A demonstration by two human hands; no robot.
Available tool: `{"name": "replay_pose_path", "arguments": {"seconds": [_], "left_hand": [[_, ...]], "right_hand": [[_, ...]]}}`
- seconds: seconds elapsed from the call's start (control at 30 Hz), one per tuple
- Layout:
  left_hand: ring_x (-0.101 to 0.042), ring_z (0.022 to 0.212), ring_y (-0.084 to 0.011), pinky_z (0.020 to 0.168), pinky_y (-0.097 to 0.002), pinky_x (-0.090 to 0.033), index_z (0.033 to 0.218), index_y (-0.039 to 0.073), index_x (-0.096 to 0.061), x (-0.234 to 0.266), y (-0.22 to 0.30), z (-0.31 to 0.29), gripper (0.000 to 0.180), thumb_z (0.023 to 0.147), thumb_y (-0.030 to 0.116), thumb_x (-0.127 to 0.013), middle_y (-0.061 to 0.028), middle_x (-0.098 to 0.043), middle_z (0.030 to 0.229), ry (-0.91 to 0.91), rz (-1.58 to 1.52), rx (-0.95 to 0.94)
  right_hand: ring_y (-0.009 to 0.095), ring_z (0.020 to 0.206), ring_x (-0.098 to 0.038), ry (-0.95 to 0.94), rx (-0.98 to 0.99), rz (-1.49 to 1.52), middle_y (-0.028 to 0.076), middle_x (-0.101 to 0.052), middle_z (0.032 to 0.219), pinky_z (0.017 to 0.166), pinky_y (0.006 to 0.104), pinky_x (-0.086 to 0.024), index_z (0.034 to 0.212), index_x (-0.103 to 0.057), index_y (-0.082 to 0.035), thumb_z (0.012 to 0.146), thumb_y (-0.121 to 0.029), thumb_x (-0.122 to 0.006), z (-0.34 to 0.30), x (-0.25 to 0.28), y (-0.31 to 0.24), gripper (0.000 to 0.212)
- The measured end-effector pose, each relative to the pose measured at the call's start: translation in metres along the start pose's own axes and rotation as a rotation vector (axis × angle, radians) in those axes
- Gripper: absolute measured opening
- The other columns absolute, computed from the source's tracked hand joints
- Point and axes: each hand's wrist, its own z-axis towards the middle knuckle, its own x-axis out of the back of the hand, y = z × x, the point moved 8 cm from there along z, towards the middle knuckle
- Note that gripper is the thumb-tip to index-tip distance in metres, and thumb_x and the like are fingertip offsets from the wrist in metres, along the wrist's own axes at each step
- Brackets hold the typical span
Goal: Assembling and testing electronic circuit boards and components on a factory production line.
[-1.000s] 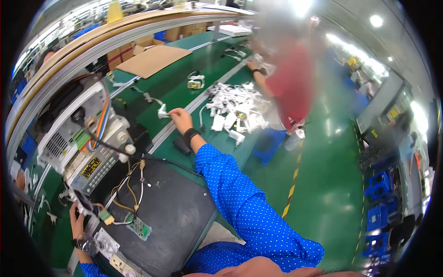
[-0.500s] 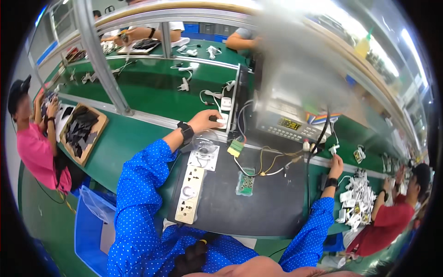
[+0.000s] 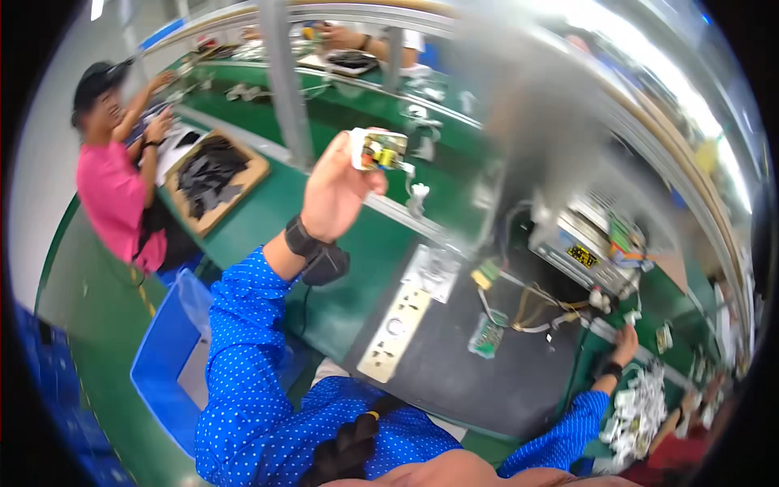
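My left hand (image 3: 334,191) is raised above the bench's left part, closed on an open-cased white power adapter (image 3: 380,152). Its small coloured circuit parts face me, and a white cord end (image 3: 418,199) hangs below. At the right, my right hand (image 3: 623,349) has its fingertips closed on a small white connector (image 3: 632,317), blurred here. Between my arms a white power strip (image 3: 395,329) and a green circuit board (image 3: 488,334) with wires lie on a black mat (image 3: 519,377).
A metering instrument (image 3: 572,243) stands at the back right. Many white adapters (image 3: 637,410) are heaped beside my right arm. A blue bin (image 3: 166,365) is at my left. Further left, a person in pink (image 3: 122,203) works by a tray of black pieces (image 3: 215,174). A metal post (image 3: 288,89) rises ahead.
My left hand has left the white socket at the mat's far edge and lifted the adapter up towards me. The view has swung left. My right hand stays by the white connector.
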Motion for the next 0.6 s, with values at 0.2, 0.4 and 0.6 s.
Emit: {"name": "replay_pose_path", "arguments": {"seconds": [0.2, 0.4, 0.6], "left_hand": [[-0.066, 0.087, -0.0270, 0.061, -0.0338, -0.058, 0.110, 0.003, -0.047, -0.054, 0.064, -0.066, 0.030, 0.090, 0.022, -0.059, -0.0235, -0.038, 0.140, -0.213, -0.011, 0.081], [-0.066, 0.082, -0.0317, 0.055, -0.0328, -0.060, 0.099, 0.000, -0.049, -0.094, 0.036, -0.101, 0.027, 0.084, 0.014, -0.067, -0.0299, -0.039, 0.134, -0.389, -0.002, 0.446], [-0.064, 0.091, -0.0259, 0.062, -0.0308, -0.061, 0.101, 0.000, -0.049, -0.141, -0.040, -0.119, 0.026, 0.089, 0.018, -0.064, -0.0283, -0.042, 0.132, -0.514, -0.234, 0.757]], "right_hand": [[0.014, 0.100, -0.056, 0.227, -0.293, 0.385, 0.006, -0.061, 0.115, 0.086, 0.0304, -0.044, 0.122, -0.055, -0.003, 0.094, -0.023, -0.056, 0.008, -0.038, -0.075, 0.035], [0.010, 0.081, -0.052, -0.203, -0.088, 1.024, 0.002, -0.057, 0.103, 0.071, 0.0249, -0.043, 0.114, -0.054, -0.004, 0.095, -0.013, -0.052, -0.046, -0.138, -0.286, 0.022], [0.015, 0.091, -0.059, -1.081, -0.233, 0.768, 0.010, -0.059, 0.101, 0.081, 0.0266, -0.048, 0.109, -0.053, -0.001, 0.095, -0.017, -0.053, -0.227, -0.277, -0.444, 0.022]]}}
